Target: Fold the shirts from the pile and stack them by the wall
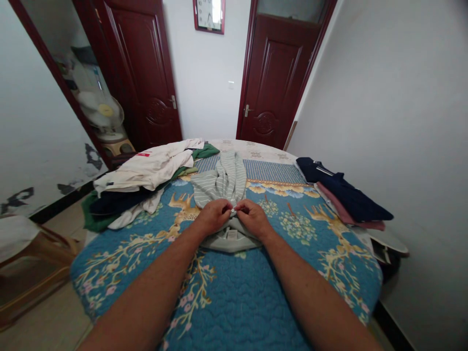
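A person's left hand (215, 214) and right hand (255, 219), close together, pinch a striped grey garment (230, 178), partly hiding it; the wall clock (209, 14) is cut off above.

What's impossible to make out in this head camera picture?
Head view:
Grey, white-striped cloth garment: middle partly covered by the bare left hand and bare right hand.
Small pale rectangular label: any print too small to read.
Rectangular red-framed wall clock: cut off by the top edge.
Dark navy cloth garment: mostly hidden under the crumpled cream cloth garment.
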The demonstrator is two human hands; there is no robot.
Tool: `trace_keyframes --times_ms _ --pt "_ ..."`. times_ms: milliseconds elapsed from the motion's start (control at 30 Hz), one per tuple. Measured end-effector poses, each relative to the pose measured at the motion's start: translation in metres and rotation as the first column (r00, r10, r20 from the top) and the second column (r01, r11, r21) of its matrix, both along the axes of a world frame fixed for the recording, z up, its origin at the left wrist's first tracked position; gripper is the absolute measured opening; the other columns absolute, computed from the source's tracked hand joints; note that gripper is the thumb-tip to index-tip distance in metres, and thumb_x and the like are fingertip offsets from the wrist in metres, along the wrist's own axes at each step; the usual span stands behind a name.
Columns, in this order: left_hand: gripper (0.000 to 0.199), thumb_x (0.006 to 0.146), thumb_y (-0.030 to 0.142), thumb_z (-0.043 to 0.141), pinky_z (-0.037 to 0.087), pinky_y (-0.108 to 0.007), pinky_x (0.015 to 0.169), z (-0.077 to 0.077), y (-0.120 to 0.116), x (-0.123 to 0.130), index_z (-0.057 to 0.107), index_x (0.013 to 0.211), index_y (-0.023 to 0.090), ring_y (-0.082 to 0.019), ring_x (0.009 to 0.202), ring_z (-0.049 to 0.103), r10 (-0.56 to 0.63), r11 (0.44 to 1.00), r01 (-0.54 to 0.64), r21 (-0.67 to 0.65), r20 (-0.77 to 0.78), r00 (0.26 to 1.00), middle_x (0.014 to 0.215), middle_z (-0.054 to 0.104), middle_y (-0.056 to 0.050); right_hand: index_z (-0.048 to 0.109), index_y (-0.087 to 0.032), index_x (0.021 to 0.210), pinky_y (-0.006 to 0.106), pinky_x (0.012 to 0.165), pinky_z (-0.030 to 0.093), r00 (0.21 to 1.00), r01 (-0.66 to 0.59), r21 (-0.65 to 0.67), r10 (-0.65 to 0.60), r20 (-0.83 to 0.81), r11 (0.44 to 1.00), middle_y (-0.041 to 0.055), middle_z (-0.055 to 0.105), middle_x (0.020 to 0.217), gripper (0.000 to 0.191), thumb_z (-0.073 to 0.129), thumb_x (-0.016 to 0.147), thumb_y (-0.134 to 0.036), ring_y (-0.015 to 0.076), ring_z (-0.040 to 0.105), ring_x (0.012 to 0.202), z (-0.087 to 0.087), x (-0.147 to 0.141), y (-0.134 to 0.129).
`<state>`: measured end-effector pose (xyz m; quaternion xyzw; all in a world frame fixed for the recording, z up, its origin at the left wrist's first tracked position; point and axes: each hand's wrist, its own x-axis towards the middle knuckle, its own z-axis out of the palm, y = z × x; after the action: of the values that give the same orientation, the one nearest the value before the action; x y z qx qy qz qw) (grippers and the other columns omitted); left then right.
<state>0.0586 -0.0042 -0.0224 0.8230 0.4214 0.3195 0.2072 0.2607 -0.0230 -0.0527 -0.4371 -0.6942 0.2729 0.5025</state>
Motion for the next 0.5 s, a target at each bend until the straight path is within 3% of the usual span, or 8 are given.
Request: trace_keyframes --times_ms 167,367,500 --pt "0.015 0.091 0.025 0.064 0.051 -0.03 0.082 0.0 -0.002 0.0 0.075 0.099 0.02 -0.02 0.089 0.069 -0.024 0.999 0.024 -0.028 -0.007 1.0 0.094 0.077 -0.005 0.076 -0.022 0.093 0.032 0.086 0.055 1.0 0.025 -0.063 -0.026 -0.016 0.998 0.0029 0.077 0.094 0.018 0.061 0.085 -0.028 0.0195 0.071 0.088 0.006 0.001 -0.002" --pt "0.018 0.097 0.029 0.061 0.05 -0.034 0.088 0.002 -0.009 0.006 0.075 0.1 0.019 -0.023 0.093 0.069 0.059 0.992 -0.042 0.116 -0.148 0.987 0.096 0.075 -0.009 0.074 -0.022 0.093 0.032 0.085 0.057 0.997 0.001 -0.129 -0.01 -0.07 0.992 0.0023 0.077 0.092 0.019 0.066 0.083 -0.036 0.0195 0.071 0.087 0.005 0.0 0.0" --pt "0.018 0.098 0.027 0.061 0.05 -0.034 0.088 0.005 -0.011 0.007 0.076 0.103 0.018 -0.023 0.093 0.069 0.024 0.997 -0.012 0.082 -0.141 0.99 0.098 0.076 -0.009 0.073 -0.021 0.099 0.033 0.082 0.057 0.988 -0.039 -0.195 0.008 -0.156 0.98 0.0028 0.077 0.092 0.025 0.07 0.081 -0.038 0.0198 0.071 0.086 0.001 0.0 0.004"
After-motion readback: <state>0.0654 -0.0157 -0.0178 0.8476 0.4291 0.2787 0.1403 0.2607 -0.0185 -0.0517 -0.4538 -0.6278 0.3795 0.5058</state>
